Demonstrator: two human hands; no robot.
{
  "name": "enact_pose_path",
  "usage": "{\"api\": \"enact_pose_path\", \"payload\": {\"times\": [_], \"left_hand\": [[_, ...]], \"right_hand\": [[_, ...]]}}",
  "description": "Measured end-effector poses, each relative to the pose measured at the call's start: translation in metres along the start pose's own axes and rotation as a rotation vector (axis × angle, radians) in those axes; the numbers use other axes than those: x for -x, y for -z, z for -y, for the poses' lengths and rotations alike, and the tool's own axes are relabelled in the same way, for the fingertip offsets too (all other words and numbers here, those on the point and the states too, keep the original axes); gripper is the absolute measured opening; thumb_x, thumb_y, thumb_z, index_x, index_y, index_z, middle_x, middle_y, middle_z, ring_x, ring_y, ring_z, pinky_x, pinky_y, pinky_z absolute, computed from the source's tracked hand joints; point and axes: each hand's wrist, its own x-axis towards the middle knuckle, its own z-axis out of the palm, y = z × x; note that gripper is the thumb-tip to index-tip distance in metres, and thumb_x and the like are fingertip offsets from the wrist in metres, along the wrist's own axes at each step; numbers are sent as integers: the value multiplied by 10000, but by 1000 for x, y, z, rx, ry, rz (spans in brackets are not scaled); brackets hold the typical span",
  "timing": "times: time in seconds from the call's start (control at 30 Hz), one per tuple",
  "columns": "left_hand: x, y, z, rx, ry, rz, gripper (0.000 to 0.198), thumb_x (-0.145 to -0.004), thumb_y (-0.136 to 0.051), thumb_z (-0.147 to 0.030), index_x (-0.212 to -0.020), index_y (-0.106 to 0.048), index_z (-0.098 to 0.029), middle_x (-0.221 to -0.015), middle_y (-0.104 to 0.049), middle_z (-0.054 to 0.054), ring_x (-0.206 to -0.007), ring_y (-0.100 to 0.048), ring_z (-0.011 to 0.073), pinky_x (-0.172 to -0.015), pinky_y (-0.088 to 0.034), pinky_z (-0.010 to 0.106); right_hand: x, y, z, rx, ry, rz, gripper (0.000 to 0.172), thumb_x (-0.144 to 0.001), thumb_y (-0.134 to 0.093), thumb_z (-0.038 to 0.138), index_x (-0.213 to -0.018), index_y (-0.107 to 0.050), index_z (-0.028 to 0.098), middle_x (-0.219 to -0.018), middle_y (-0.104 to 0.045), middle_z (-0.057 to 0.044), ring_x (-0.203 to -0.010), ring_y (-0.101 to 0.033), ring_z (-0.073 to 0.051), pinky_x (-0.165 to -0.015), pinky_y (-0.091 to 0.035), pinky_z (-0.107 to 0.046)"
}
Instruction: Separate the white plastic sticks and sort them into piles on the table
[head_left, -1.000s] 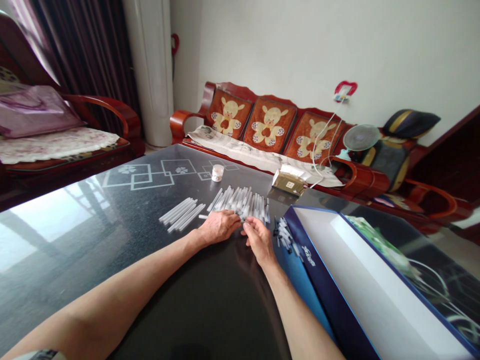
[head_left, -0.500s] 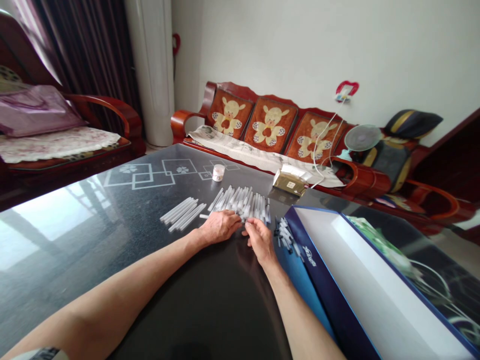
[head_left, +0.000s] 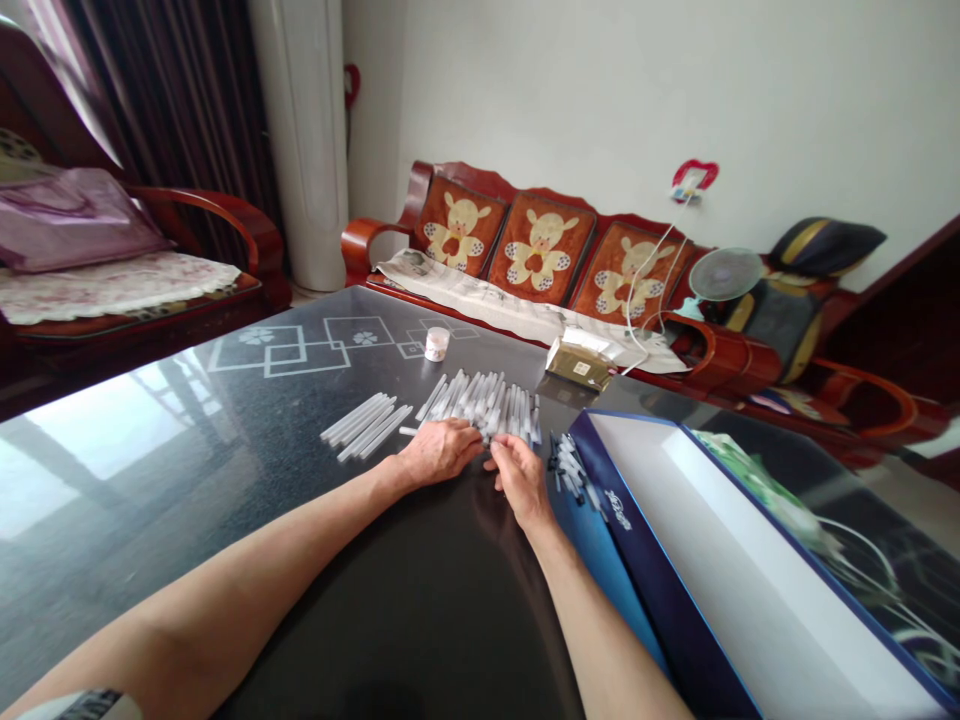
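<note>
My left hand (head_left: 442,450) is closed around a white pen, whose barrel end (head_left: 408,431) sticks out to the left of the knuckles. My right hand (head_left: 519,478) meets it fingertip to fingertip, thumb and forefinger pinched at the pen's other end; the exact spot is hidden by the fingers. Just beyond both hands lies a pile of whitish, see-through pens (head_left: 484,398). A smaller row of white pen barrels (head_left: 366,425) rests left of that pile. Right of my right hand, small clear pieces with dark ends, like pen caps (head_left: 571,468), are heaped beside the box.
A long dark-blue box (head_left: 660,540) with a white inside stands open on the right of the dark glossy table (head_left: 247,420). Behind the pens are a small white round tub (head_left: 436,344) and a tissue box (head_left: 579,364). A green-and-white packet (head_left: 761,490) lies past the blue box.
</note>
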Motion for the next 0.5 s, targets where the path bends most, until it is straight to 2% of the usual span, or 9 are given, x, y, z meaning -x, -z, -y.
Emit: {"api": "enact_pose_path", "payload": {"times": [0.1,0.17,0.27,0.37,0.5], "left_hand": [[0,0,0,-4,-8,4,326,-961,-382,-346,-861,-629,-159,-784,-624,45,-746,-596,155,-631,-406,242],[0,-1,0,-8,-12,1,328,-961,-380,-346,-843,-621,-158,-783,-622,45,-744,-594,153,-634,-406,241],[0,-3,2,-5,-14,-3,329,-960,-379,-354,-835,-613,-160,-786,-619,46,-746,-594,150,-629,-405,235],[0,-4,2,2,-7,-9,329,-960,-376,-358,-853,-615,-159,-794,-621,48,-748,-596,148,-627,-407,233],[0,-1,1,7,-8,-6,334,-960,-376,-357,-848,-623,-161,-785,-620,46,-744,-594,148,-627,-408,233]], "right_hand": [[-1,-1,1,68,-43,-29,455,-801,-496,599,-788,-641,168,-604,-653,-47,-428,-539,-138,-386,-397,-234],[-2,-1,0,101,-6,-14,464,-809,-487,603,-720,-635,173,-553,-633,-40,-411,-525,-135,-397,-393,-237],[-1,0,-2,91,59,15,406,-801,-520,551,-820,-653,169,-609,-657,-39,-470,-573,-150,-428,-413,-237],[0,1,0,32,61,31,401,-768,-571,511,-961,-637,166,-689,-679,-43,-544,-615,-170,-432,-427,-233],[1,0,4,18,-12,-11,452,-771,-543,581,-935,-643,172,-680,-675,-42,-465,-565,-147,-392,-405,-233]]}}
